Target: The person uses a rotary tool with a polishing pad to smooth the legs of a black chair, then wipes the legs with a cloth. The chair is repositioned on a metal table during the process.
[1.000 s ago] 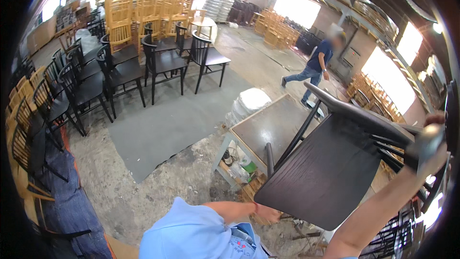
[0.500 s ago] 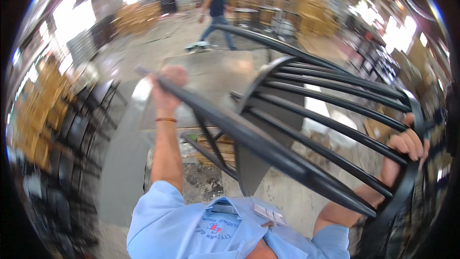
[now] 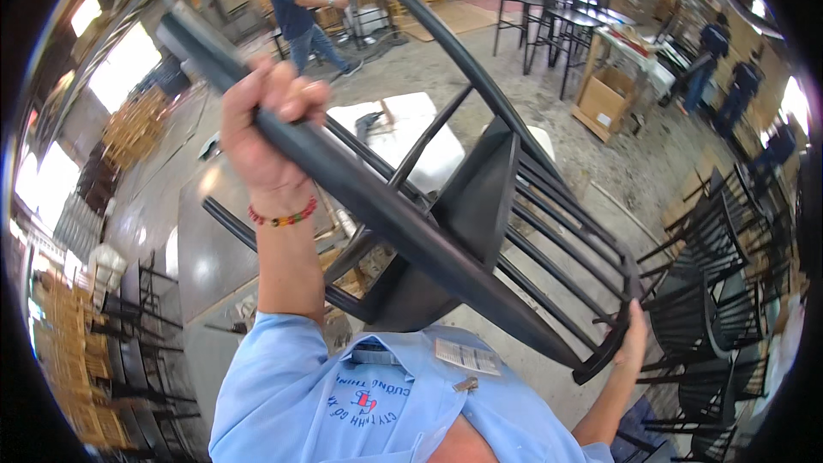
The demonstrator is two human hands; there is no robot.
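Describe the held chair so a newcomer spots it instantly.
Start at the blue shirt, bottom centre. Directly above it, the black spindle-back chair slants across the middle of the view. Unlike the black chairs at the right edge, it is held: left hand around a long leg, right hand on the backrest's top rail.

White daylight glares through blown-out windows [image 3: 124, 69] at upper left, a pale sheen lies near the far edge of the desk [image 3: 214, 240], and lines bend toward the black, blue-fringed rim, where wooden chairs [image 3: 73, 360] look soft.
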